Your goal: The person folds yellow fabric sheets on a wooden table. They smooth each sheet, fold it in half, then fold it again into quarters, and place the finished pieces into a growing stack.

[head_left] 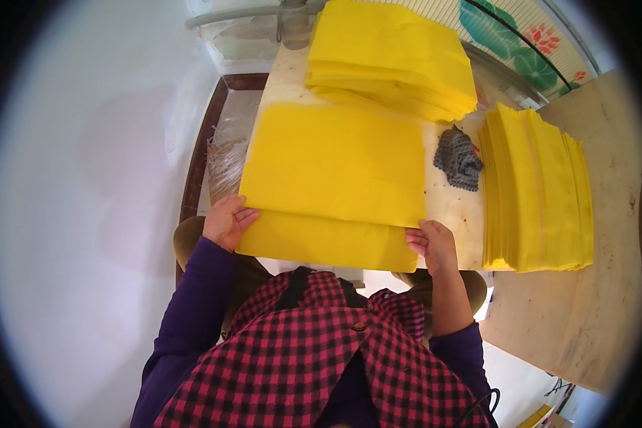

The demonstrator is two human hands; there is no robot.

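Observation:
A yellow sheet (335, 164), looking like fabric or soft paper, lies flat on the wooden table in front of me. Its near edge is pinched at the left corner by my left hand (227, 222) and at the right corner by my right hand (435, 244). Below that edge a second yellow layer (328, 240) shows, reaching past the table's front edge toward my lap. Whether the two layers are one folded piece I cannot tell. Thumbs lie on top, with the other fingers curled at the edge.
Behind the sheet rises a thick yellow stack (392, 57). Another stack (538, 189) stands at the right, beside a crumpled grey knitted cloth (458, 158). A jar-like container (293, 25) is at the far left corner. A white wall (100, 214) borders my left side.

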